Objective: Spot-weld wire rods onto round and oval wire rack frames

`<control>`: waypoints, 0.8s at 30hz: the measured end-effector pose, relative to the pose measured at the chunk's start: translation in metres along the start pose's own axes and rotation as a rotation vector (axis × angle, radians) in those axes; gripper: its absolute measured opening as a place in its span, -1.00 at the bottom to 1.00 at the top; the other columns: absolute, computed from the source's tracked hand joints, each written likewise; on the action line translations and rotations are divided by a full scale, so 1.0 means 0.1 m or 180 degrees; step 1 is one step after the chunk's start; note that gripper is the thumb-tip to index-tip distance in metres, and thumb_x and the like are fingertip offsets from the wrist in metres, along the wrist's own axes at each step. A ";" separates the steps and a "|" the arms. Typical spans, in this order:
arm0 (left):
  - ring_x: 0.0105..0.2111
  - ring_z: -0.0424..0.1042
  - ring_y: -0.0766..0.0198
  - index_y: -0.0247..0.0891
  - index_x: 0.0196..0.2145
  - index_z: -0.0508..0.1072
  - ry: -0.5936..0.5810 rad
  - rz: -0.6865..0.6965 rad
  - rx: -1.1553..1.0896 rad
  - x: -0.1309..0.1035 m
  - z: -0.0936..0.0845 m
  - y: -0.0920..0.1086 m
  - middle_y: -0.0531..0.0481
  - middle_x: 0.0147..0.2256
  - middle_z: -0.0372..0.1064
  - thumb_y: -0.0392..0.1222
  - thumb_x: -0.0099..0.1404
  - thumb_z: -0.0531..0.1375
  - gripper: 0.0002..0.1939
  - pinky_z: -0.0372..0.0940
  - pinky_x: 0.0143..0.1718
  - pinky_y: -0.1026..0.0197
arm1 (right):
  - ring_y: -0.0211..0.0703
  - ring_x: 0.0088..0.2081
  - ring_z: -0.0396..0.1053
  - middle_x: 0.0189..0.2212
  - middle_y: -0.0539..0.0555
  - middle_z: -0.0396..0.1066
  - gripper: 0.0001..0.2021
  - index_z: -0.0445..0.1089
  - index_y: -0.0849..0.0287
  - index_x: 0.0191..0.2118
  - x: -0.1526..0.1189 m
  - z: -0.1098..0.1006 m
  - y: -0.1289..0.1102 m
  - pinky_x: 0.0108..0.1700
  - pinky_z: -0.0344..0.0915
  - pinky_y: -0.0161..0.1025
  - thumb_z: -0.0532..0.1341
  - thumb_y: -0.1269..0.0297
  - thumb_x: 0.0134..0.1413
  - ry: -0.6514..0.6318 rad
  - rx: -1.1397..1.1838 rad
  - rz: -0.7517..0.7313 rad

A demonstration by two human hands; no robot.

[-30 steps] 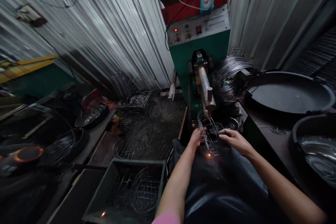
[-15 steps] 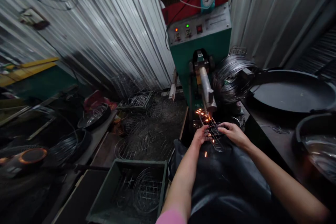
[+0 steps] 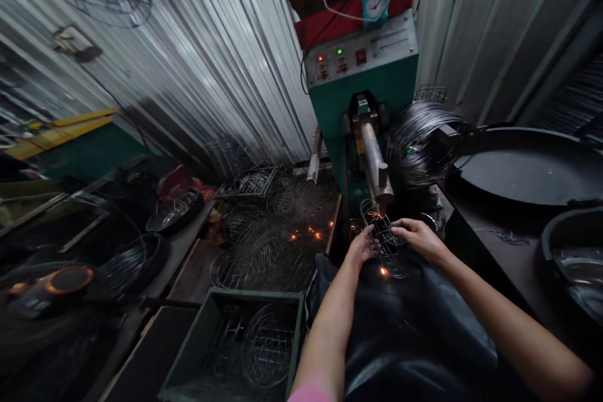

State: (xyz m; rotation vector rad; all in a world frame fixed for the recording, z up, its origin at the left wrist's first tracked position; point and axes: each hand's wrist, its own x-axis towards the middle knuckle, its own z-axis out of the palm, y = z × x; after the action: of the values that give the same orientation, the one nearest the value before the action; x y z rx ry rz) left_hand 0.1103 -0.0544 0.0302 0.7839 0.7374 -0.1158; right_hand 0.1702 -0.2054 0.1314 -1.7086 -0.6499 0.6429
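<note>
Between my two hands is a small wire rack [image 3: 389, 245] of thin bent metal wire. My left hand [image 3: 362, 246] grips its left side, fingers closed around the wires. On the opposite side, my right hand [image 3: 418, 237] pinches the rack's edge between thumb and fingers. The rack's far end lies under the tip of the spot welder's arm [image 3: 375, 160], where orange sparks show. The green spot welder [image 3: 320, 107] stands straight ahead, with a red and a green lamp lit on its panel. A dark apron [image 3: 414, 326] covers my lap below the rack.
A green crate [image 3: 188, 345] with round wire racks stands at lower left. Wire pieces [image 3: 264, 245] litter the floor behind it. Right of the welder are a wire coil [image 3: 419, 144], a wide black pan [image 3: 527, 166] and a deep round container [image 3: 549, 264]. Corrugated metal wall [image 3: 235, 44] closes the back.
The sparks at the welder's tip have shrunk, and others now glow on the floor to the left and near my apron. My hands keep their hold on the rack. The view has shifted slightly.
</note>
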 end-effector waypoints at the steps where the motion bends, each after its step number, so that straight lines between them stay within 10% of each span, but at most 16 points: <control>1: -0.61 0.30 0.33 -0.35 -0.31 0.32 -0.0026 -0.0008 -0.0004 0.00 0.00 -0.02 0.05 -0.57 0.23 0.13 0.16 0.11 -0.59 0.31 -0.48 0.18 | -0.14 -0.38 0.35 -0.45 0.05 0.44 -0.68 0.42 0.20 -0.39 -0.02 0.00 0.00 -0.28 0.25 -0.25 0.21 0.04 -0.21 0.0040 0.0042 0.0022; 5: -0.43 0.40 0.22 -0.37 -0.19 0.33 0.0129 0.0527 0.0451 -0.12 -0.09 -0.17 -0.12 -0.39 0.33 0.22 0.18 0.02 -0.45 0.34 -0.33 0.08 | -0.13 -0.30 0.37 -0.36 0.05 0.46 -0.63 0.42 0.19 -0.30 -0.24 -0.05 0.09 -0.20 0.27 -0.22 0.25 0.03 -0.23 -0.0029 0.0262 0.0169; 13: 0.17 0.04 -0.08 -0.25 0.13 0.10 0.1024 0.4028 0.4066 -0.20 -0.19 -0.50 -0.28 0.13 0.10 -0.10 -0.03 0.29 -0.21 -0.09 0.17 -0.22 | -0.19 -0.42 0.34 -0.46 0.03 0.43 -0.61 0.40 0.22 -0.35 -0.54 -0.11 0.34 -0.31 0.27 -0.25 0.26 -0.03 -0.21 -0.0304 0.0311 0.0417; 24: -0.07 0.30 0.06 -0.23 -0.09 0.21 0.1022 0.4425 0.3631 -0.13 -0.12 -0.42 -0.14 -0.16 0.28 -0.10 -0.04 0.30 -0.44 0.23 -0.02 -0.06 | -0.06 -0.28 0.38 -0.33 0.08 0.46 -0.60 0.42 0.16 -0.28 -0.37 -0.14 0.10 -0.26 0.30 -0.22 0.22 -0.04 -0.18 0.0233 -0.0190 -0.0034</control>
State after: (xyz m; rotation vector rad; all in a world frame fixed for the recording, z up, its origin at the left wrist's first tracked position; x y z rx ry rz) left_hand 0.0787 -0.0789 0.0077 2.2845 0.2144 0.9471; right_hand 0.1549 -0.2430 0.1278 -1.7745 -0.6318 0.5555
